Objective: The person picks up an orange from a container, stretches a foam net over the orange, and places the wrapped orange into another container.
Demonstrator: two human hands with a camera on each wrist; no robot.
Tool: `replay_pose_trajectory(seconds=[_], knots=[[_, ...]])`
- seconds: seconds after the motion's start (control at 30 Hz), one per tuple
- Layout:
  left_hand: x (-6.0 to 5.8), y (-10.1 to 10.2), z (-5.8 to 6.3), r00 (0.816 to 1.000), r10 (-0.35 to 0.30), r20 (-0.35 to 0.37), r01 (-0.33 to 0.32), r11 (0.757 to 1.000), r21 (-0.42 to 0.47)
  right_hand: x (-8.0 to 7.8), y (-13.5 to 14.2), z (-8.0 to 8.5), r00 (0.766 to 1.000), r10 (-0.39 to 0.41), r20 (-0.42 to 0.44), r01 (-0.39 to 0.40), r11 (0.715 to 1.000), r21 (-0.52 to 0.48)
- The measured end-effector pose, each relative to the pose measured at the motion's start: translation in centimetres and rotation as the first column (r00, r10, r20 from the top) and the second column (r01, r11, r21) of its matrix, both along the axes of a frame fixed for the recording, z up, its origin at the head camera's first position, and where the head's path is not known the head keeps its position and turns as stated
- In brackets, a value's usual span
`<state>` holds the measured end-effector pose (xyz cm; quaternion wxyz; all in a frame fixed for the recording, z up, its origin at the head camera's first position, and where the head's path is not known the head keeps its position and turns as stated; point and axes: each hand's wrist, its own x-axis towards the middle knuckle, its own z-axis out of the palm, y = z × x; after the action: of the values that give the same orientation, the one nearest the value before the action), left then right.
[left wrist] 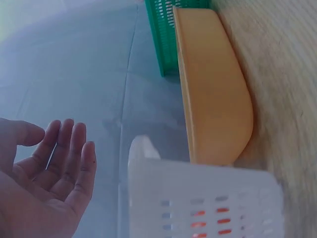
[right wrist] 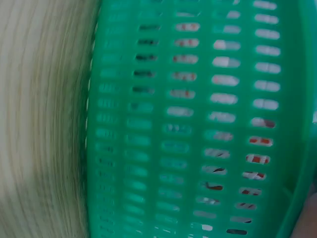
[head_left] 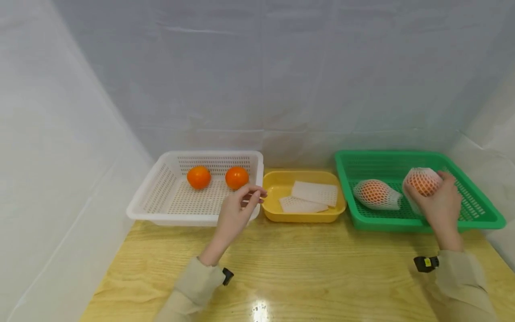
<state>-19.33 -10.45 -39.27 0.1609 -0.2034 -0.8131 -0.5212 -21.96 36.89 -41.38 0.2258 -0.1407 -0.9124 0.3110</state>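
At the right, my right hand [head_left: 438, 203] grips an orange in a white foam net [head_left: 422, 182], over the green basket [head_left: 386, 225]. Another netted orange [head_left: 376, 194] lies on the basket's floor, left of that hand. My left hand [head_left: 235, 212] is above the near right corner of the white basket [head_left: 177, 218], holding nothing; the left wrist view shows its fingers [left wrist: 69, 163] loosely bent. Two bare oranges [head_left: 199, 177] sit in the white basket. In the right wrist view the green basket's slotted wall [right wrist: 198, 119] hides most of the right hand.
Between the baskets stands a yellow tray [head_left: 297, 218] with flat white foam nets [head_left: 315, 192] in it. All three containers are on a wooden table [head_left: 297, 268]. A pale sheet [head_left: 281, 80] hangs behind them and along the sides.
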Motion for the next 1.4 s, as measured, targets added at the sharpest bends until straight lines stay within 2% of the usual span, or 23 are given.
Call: replay_pose_trajectory(seconds=[0.17,0.3,0.37,0.53,0.6,0.67,0.77,0.93,1.1,1.23,1.4], knots=[[-0.7,-1.4,1.1,0.999,0.043,-0.011,-0.043,0.999,-0.028,-0.3,0.7,0.0,0.988,0.033,0.149,-0.055,0.989,0.14],[-1.2,-2.8,2.0,0.997,0.073,-0.024,-0.074,0.997,-0.038,-0.3,1.0,0.3,0.957,0.065,0.283,-0.126,0.971,0.203],[-1.3,-3.4,2.4,0.995,0.092,-0.031,-0.093,0.995,-0.044,-0.2,1.2,0.5,0.928,0.083,0.363,-0.166,0.965,0.203],[-1.6,-4.9,2.8,0.991,0.132,-0.029,-0.133,0.99,-0.053,0.0,1.8,0.8,0.829,0.145,0.541,-0.263,0.953,0.148],[-1.8,-5.4,2.9,0.991,0.133,-0.029,-0.135,0.989,-0.052,-0.1,1.9,0.9,0.801,0.153,0.578,-0.283,0.949,0.141],[-2.0,-5.9,3.3,0.989,0.143,-0.035,-0.145,0.987,-0.063,0.0,2.0,0.9,0.789,0.152,0.595,-0.294,0.944,0.149],[-2.5,-6.6,3.9,0.985,0.162,-0.051,-0.166,0.983,-0.079,0.1,2.0,0.7,0.79,0.147,0.595,-0.293,0.943,0.157],[-3.8,-7.8,4.9,0.976,0.206,-0.077,-0.213,0.972,-0.1,0.5,1.9,0.4,0.824,0.139,0.549,-0.272,0.947,0.168],[-5.2,-8.4,5.3,0.966,0.243,-0.084,-0.254,0.955,-0.155,0.5,1.8,0.3,0.845,0.133,0.519,-0.262,0.948,0.183],[-6.4,-8.3,5.7,0.96,0.268,-0.076,-0.279,0.919,-0.279,0.6,1.8,0.1,0.854,0.135,0.503,-0.262,0.946,0.191],[-8.4,-7.9,6.3,0.965,0.251,-0.076,-0.258,0.859,-0.443,0.6,1.7,-0.1,0.864,0.14,0.484,-0.259,0.948,0.188]])
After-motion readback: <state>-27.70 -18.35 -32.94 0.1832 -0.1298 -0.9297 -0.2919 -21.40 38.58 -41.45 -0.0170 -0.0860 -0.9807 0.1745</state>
